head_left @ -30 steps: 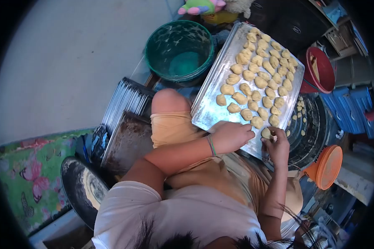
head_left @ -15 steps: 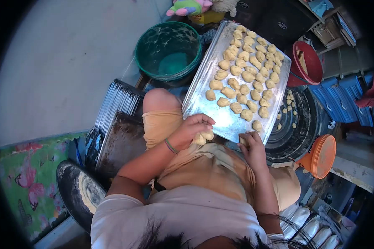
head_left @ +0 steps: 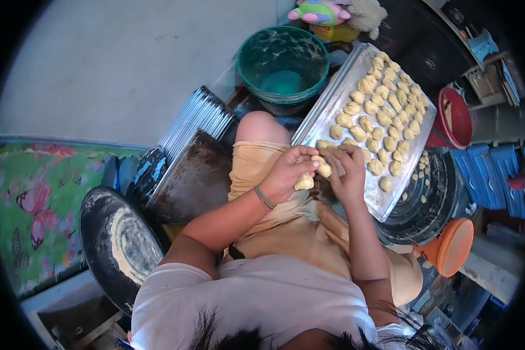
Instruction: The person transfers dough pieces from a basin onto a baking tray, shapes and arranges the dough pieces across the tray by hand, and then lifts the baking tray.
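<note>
My left hand (head_left: pixel 290 172) is closed round pale yellow dough. One dough lump (head_left: pixel 304 182) shows below its fingers, and a longer dough piece (head_left: pixel 321 167) sticks out at its fingertips. My right hand (head_left: pixel 348 169) meets it over my lap, its fingers bent and pressed on that longer piece from the right. Just beyond both hands lies a metal baking tray (head_left: pixel 374 201), tilted in view, with several rows of dough balls (head_left: pixel 384 118) on it. The hands partly hide the tray's near left corner and some dough there.
Behind the tray stands a green bucket (head_left: pixel 248 70), with a red bucket (head_left: pixel 458 119) to its right. A black round basin (head_left: pixel 449 204) holding small dough bits sits beside an orange container (head_left: pixel 456 248). Stacked trays (head_left: pixel 186 125) and a floury black pan (head_left: pixel 90 233) are at left.
My right hand has left the tray's near edge and moved up and left to meet my left hand at the dough. The view has turned, so the surroundings sit further right.
</note>
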Motion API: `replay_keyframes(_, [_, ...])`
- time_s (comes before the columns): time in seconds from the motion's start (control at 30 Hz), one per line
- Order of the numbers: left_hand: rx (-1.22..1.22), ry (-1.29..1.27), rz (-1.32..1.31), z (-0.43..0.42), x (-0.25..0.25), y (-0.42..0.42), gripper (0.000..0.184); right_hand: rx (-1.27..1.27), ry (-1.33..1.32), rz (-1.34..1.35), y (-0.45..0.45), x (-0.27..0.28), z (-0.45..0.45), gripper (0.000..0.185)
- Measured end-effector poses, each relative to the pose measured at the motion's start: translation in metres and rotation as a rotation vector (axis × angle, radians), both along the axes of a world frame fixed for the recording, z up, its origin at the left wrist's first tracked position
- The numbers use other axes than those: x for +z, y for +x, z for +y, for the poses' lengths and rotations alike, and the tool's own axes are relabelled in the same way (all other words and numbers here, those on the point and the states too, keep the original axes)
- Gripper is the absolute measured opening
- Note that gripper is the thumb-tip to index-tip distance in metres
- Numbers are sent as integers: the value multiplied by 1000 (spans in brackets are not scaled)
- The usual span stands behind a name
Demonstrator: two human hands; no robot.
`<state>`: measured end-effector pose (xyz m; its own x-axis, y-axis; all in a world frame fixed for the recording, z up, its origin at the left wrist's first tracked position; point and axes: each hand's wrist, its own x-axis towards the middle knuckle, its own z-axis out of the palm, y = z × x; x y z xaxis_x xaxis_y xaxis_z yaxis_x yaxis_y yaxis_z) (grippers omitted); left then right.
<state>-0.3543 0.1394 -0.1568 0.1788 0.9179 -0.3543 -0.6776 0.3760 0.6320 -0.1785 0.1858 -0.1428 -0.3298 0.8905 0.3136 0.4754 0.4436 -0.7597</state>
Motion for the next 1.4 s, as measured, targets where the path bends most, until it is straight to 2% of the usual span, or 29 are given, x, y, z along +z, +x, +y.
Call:
replay_keyframes(0.03, [-19, 16, 25, 1, -1, 5, 26, 169, -75, 118, 10, 11, -5, 42])
replay_keyframes(0.1, [-68, 52, 73, 0, -1, 18, 27, 304, -368, 280, 21, 20, -20, 49])
replay_keyframes(0.13, [-115, 96, 90, -1, 2, 23, 30, 292, -464, 307, 31, 13, -24, 50])
replay_keyframes(0.23, [-150, 30, 74, -2, 8, 39, 32, 219, -506, 314, 54, 3, -22, 48])
replay_keyframes(0.27, [-134, 14, 77, -2, 7, 40, 33, 130, -311, 194, 61, -12, -16, 45])
replay_keyframes(0.3, [-109, 22, -25, -2, 6, 39, 35, -39, -292, 150, 58, -11, -12, 35])
replay_keyframes(0.37, [-56, 34, -229, -2, 0, 31, 40, -268, -373, 110, 42, -3, -7, 28])
replay_keyframes(0.43, [-54, 54, -165, 0, -6, 26, 44, -132, -68, -368, 43, -14, 4, 25])
replay_keyframes(0.47, [-74, 45, -115, 1, -7, 22, 43, -134, -93, -363, 43, -18, 1, 29])
replay_keyframes(0.57, [-75, 4, -60, 2, 0, 26, 36, -6, -258, 223, 40, 10, -17, 33])
replay_keyframes(0.6, [-91, -14, -71, 1, 3, 28, 35, 124, -229, 270, 42, 9, -22, 35])
replay_keyframes(0.63, [-111, -34, -81, -1, 4, 31, 34, 202, -138, 142, 43, 16, -26, 36])
replay_keyframes(0.7, [-155, -52, -45, -4, 5, 41, 30, 143, -268, 195, 54, 10, -34, 31])
replay_keyframes(0.73, [-173, -59, -28, -4, 5, 45, 29, 17, -249, 231, 62, 1, -33, 29])
replay_keyframes(0.8, [-135, 251, 504, -3, -1, 48, 28, -228, -215, 299, 75, -16, -29, 26])
replay_keyframes(0.83, [-110, 407, 767, -4, -5, 50, 28, -232, -119, 183, 78, -21, -25, 24])
replay_keyframes(0.87, [7, 543, 948, -2, -9, 50, 26, -233, -23, 67, 80, -25, -19, 23])
replay_keyframes(0.93, [45, 649, 1218, 7, -6, 41, 25, -182, 191, -269, 82, -31, -7, 22])
replay_keyframes(0.97, [69, 702, 1357, 13, -4, 35, 24, -175, 182, -246, 82, -36, -7, 22])
replay_keyframes(1.07, [18, 655, 1417, 26, -12, 22, 24, -148, 96, -175, 78, -41, -13, 22])
replay_keyframes(1.17, [-21, 722, 1446, 39, -16, 18, 22, -126, 131, -328, 68, -11, -20, 23])
replay_keyframes(1.3, [-87, 773, 1427, 50, -13, 24, 20, -162, 161, -356, 53, -39, -5, 34])
replay_keyframes(1.4, [-8, 799, 1413, 40, -8, 31, 22, -222, 135, -338, 47, -40, 0, 32])
